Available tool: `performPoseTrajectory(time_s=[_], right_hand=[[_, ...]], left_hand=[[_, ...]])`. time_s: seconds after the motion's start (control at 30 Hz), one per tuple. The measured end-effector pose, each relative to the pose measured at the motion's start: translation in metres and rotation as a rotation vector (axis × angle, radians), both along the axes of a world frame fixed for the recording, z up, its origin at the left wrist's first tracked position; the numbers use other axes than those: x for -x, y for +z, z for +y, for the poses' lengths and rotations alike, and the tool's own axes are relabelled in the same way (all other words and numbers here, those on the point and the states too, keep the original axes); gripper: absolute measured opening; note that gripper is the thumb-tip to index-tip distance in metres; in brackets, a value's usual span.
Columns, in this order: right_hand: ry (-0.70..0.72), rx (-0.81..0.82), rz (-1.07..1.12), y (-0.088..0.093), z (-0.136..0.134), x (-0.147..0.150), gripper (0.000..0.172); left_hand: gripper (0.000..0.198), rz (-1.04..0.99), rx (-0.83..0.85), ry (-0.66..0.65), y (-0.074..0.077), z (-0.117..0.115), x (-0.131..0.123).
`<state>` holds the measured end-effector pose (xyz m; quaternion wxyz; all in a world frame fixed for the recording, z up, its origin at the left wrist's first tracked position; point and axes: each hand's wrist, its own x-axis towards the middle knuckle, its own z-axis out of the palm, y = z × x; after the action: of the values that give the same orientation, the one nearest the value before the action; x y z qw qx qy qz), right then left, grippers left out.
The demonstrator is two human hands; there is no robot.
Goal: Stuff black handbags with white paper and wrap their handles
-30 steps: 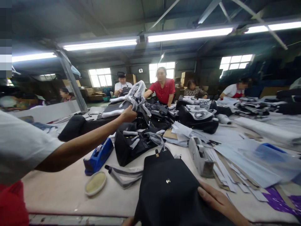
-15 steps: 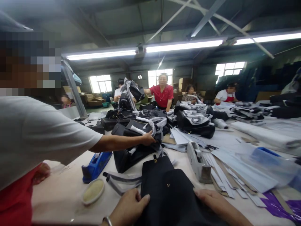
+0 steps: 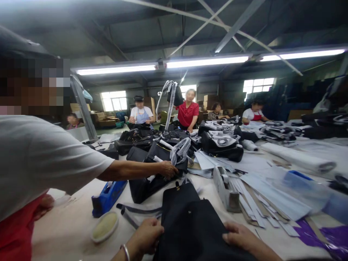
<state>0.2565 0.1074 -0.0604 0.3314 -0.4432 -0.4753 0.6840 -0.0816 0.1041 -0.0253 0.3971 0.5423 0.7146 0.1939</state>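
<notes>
A black bag (image 3: 194,226) with a small metal fitting on its front lies in front of me at the table's near edge. Its flap (image 3: 179,199) is lifted at the back and carries a gold clasp. My left hand (image 3: 146,233), with a bracelet at the wrist, pinches the bag's left edge. On the opposite edge my right hand (image 3: 239,235) grips with the thumb on top; its other fingers are partly hidden. Wrapped straps (image 3: 138,212) stretch out to the left, beside my left hand.
A co-worker's arm (image 3: 136,169) reaches across from the left to another black bag (image 3: 144,183). Around me stand a blue tape dispenser (image 3: 108,197), a grey tape dispenser (image 3: 227,190) and a shallow dish (image 3: 104,226). Card strips (image 3: 261,203) and purple plastic (image 3: 310,233) lie right.
My left thumb has drawn in against the bag's edge. The co-worker's hand has shifted down slightly on the other bag. Across the table, a person in red has lifted a bag with wrapped straps higher.
</notes>
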Motion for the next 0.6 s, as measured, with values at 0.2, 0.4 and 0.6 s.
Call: performPoseTrajectory(time_s=[0.2,0.4,0.6], right_hand=[[-0.048,-0.07,-0.007,0.063,-0.033,0.003,0.056],[0.073,-0.176,-0.016,0.109,-0.059,0.007,0.06],[0.09,-0.26,-0.213,0.098,-0.068,-0.003,0.071]], left_hand=[[0.027,0.173,-0.397,-0.261,0.058,0.03,-0.032],[0.054,0.143,-0.48,-0.599,0.075,0.073,-0.114],[0.04,0.183,-0.521,-0.503,0.049,0.1,-0.141]])
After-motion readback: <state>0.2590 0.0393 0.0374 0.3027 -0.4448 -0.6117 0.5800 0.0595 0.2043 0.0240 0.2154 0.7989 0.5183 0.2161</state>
